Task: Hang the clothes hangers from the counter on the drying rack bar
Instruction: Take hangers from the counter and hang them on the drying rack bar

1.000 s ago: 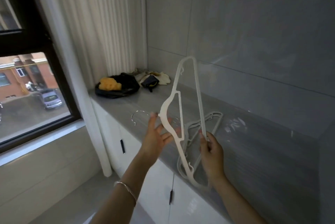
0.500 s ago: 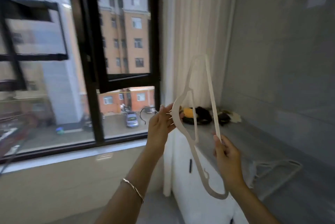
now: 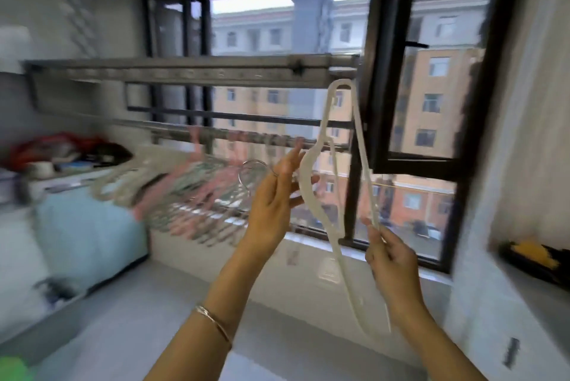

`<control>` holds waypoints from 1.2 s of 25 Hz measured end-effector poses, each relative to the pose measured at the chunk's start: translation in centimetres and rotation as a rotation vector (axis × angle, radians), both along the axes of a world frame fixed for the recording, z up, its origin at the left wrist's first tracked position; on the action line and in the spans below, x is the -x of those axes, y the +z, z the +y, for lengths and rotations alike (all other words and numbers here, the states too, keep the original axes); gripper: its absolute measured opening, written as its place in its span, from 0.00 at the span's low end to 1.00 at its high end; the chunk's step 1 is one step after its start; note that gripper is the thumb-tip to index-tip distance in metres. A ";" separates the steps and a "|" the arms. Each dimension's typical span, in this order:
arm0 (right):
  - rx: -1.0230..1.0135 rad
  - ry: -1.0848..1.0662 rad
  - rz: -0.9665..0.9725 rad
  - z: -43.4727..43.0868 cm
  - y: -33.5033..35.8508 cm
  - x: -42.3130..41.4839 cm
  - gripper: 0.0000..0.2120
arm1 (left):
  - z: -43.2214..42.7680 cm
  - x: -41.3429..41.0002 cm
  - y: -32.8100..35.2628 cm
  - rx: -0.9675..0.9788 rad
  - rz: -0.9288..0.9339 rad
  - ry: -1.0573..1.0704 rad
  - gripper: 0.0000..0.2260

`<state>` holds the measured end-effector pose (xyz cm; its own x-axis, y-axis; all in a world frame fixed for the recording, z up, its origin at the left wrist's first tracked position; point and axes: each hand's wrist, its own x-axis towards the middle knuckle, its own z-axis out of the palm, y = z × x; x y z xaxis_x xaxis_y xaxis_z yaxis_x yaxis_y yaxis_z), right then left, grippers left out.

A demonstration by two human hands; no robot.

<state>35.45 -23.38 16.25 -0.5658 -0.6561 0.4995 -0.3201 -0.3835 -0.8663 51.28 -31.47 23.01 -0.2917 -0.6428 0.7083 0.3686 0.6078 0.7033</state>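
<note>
- White hanger [image 3: 310,183] was up in the air and turned on end between both hands. It sat in front of the window, near the right end of the drying rack bar [image 3: 216,134].
- A blurred row of pink and pale hangers [image 3: 191,183] already hung on that bar.
- Step in hand, by my read: carrying this one over from the table [image 3: 499,303] at the right edge. It was not yet hooked on.
- Next move would call for turning the metal hook [image 3: 254,161] upright and dropping it over a free stretch of bar, clear of the crowded row.
- Left hand [image 3: 273,198]: fingers nearly straight, lightly pinching the hanger's neck by the hook's base.
- Right hand [image 3: 390,257]: fingers curled, pinching the thin bottom rail low down.
</note>
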 end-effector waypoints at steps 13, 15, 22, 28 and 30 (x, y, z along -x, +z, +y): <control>-0.578 0.872 0.165 -17.3 2.5 -40.5 0.20 | -11.7 -47.1 -1.4 0.368 -0.582 1.016 0.27; -0.540 0.968 0.232 -19.0 3.4 -46.4 0.19 | -13.1 -52.3 -2.8 0.225 -0.726 1.112 0.23; -0.268 0.871 0.621 -27.9 0.6 -59.8 0.11 | -18.3 -60.2 -4.7 -0.087 -0.801 1.085 0.17; -0.173 0.831 0.591 -39.7 -0.6 -61.3 0.08 | -24.9 -63.9 -5.1 -0.356 -0.654 0.764 0.08; -0.147 0.762 0.588 -43.5 -0.6 -60.8 0.09 | -28.2 -63.8 -5.4 -0.475 -0.527 0.751 0.10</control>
<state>96.24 -66.85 15.67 0.3504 -0.8215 0.4499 -0.4278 -0.5677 -0.7033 115.12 -59.66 17.60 0.1007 -0.9675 0.2320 -0.4159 0.1709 0.8932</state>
